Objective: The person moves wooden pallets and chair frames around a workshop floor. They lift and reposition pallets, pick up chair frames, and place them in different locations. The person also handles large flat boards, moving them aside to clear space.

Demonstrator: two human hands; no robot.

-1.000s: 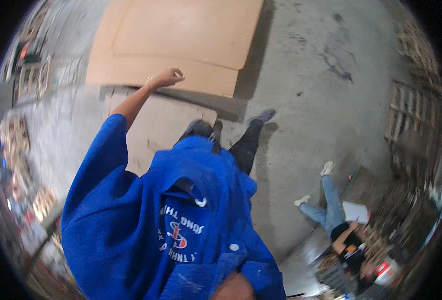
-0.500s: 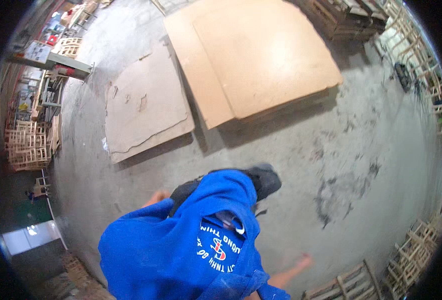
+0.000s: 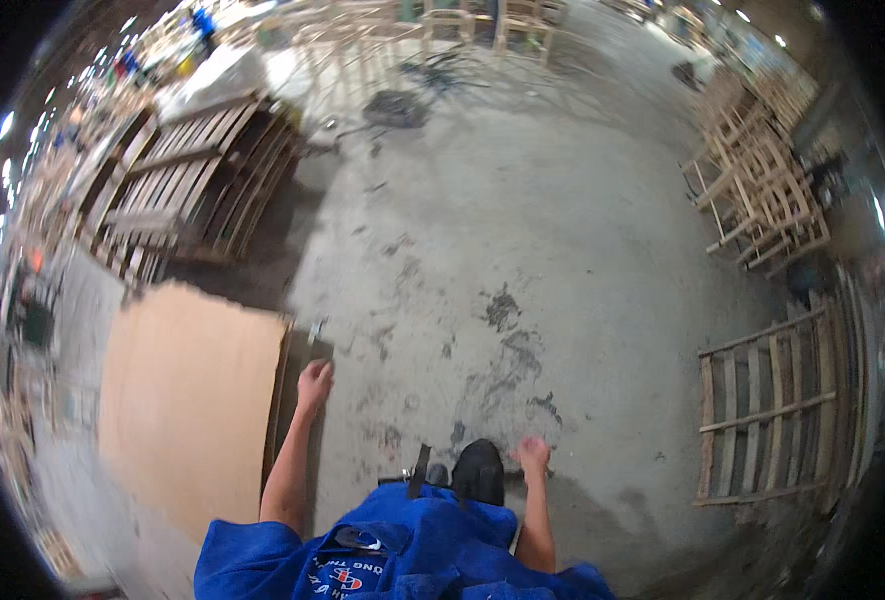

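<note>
Tan board (image 3: 194,395) shifted leftward in view, just left of left fingers (image 3: 323,369)

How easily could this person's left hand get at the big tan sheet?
Probably yes: the left hand shows nothing held and appears beside the right edge of the big tan sheet, with nothing visible blocking the way. The sheet seems to lie low, so bending might be needed; the exact gap is unclear.

Your shirt (image 3: 462,545) is blue with a red-and-white print (image 3: 345,577); the board (image 3: 197,390) is light tan, your shoe (image 3: 479,472) black, the floor (image 3: 582,230) grey with dark blotches (image 3: 502,310).
</note>
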